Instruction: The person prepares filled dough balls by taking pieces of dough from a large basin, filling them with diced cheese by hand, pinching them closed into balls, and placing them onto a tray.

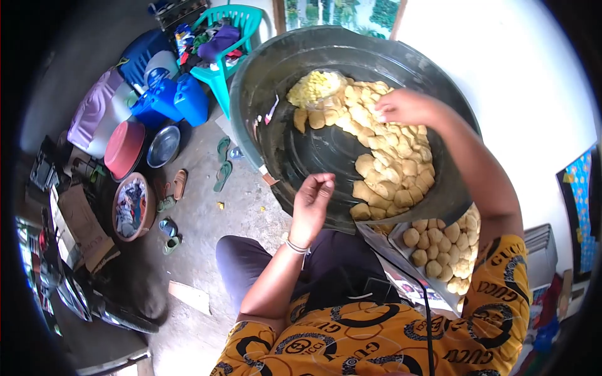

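Observation:
A large dark round basin (251, 81) lies across my lap. Many flattened pale dough pieces (382, 169) cover its right side, and a clump of yellow bits (315, 88) sits at their upper left end. Over the upper part of the dough pieces is my right hand (401, 106), its fingers bent down and touching or just above them; what they hold, if anything, is hidden. My left hand (313, 200) is raised over the basin's lower left part with its fingers curled together. Round dough balls (439, 247) rest on a tray below the basin's lower right rim.
At the upper left stands a green plastic chair (219, 78) heaped with clothes, near blue jugs (191, 100). A red basin (124, 147), a metal bowl (164, 147), a tub of cloth (130, 207) and scattered footwear (222, 175) are on the floor. A motorcycle (75, 294) stands lower left.

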`<action>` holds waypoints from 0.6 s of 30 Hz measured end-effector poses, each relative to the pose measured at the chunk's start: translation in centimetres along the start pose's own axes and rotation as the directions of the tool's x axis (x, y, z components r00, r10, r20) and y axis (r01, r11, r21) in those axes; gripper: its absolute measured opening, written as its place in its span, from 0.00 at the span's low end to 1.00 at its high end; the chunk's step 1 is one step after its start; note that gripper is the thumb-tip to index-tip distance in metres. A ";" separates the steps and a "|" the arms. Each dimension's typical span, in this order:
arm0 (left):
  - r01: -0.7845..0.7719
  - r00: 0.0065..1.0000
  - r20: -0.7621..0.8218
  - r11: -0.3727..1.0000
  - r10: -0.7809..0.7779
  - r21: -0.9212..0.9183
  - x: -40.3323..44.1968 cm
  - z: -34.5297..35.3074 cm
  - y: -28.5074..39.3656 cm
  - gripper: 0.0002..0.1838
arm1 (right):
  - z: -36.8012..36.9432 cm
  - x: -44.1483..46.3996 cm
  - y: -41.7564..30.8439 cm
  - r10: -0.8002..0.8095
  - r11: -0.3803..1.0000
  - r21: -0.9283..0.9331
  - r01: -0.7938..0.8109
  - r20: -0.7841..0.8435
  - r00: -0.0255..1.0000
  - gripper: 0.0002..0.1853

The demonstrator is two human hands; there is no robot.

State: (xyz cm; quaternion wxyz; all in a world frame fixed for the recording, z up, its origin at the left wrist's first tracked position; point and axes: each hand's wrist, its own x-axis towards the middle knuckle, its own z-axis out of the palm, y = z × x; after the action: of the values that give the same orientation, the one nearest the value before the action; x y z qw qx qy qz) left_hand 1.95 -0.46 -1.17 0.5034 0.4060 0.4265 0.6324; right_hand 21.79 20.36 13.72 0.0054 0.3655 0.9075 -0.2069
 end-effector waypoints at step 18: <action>-0.187 0.982 0.069 0.931 0.174 0.313 -0.4 -0.4 0.7 0.10 | 12.4 19.2 3.6 0.148 0.970 0.220 -0.106 -0.186 0.971 0.19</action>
State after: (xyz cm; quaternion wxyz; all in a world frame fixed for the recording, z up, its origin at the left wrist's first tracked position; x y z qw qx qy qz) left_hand 1.42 -0.95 -0.66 0.3795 0.5320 0.4736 0.5905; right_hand 8.36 30.72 -2.04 -0.1115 0.4406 0.8513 -0.2621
